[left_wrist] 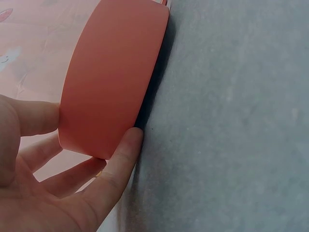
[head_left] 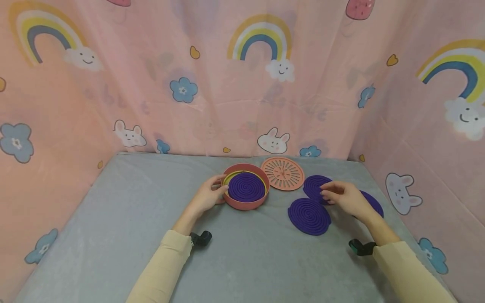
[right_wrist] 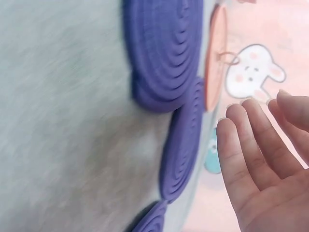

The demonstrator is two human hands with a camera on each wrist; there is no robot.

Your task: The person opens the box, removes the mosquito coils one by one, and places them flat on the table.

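Note:
A round reddish tin (head_left: 245,205) with a yellow inner rim holds a purple mosquito coil (head_left: 247,187). My left hand (head_left: 207,194) grips the tin's left side. In the left wrist view its thumb meets one edge of the tin's wall (left_wrist: 113,72), and a fingertip touches near the base. Above the loose coils on the right hovers my right hand (head_left: 347,201), its fingers holding nothing. Beneath and beside it lie a far coil (head_left: 315,187), a near coil (head_left: 309,216) and a right coil (head_left: 373,203), partly hidden by the hand.
Behind the tin, to its right, lies a slotted orange-pink lid (head_left: 283,173) with a small ring at its centre. Grey cloth covers the table (head_left: 257,265). A patterned pink curtain (head_left: 212,122) hangs at the back and along both sides.

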